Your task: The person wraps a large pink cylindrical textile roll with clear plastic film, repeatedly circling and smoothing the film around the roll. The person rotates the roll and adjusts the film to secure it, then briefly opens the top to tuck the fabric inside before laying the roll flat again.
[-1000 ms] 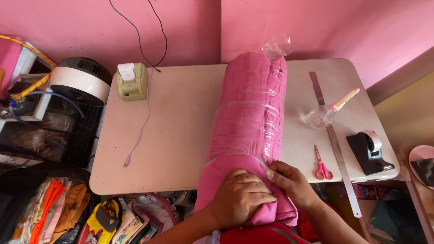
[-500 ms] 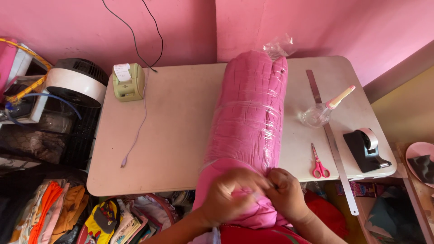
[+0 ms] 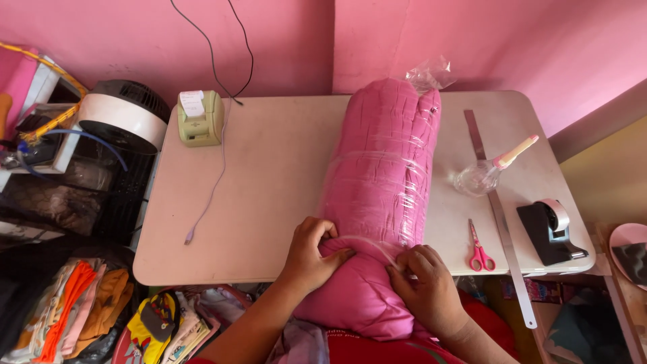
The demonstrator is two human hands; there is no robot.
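roll (image 3: 384,175): long axis runs from us toward the wall, across the desk (image 3: 269,175) | our left grip (image 3: 311,251) clutches its near end | our right grip (image 3: 423,290) pinches the wrap (image 3: 377,246)

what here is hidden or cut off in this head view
- Near end of the pink fabric roll in clear plastic wrap: hangs over the table edge, partly covered by the left hand and right hand.
- Pink round dish: cut off by the right edge.
- Print on the small green printer: too small.
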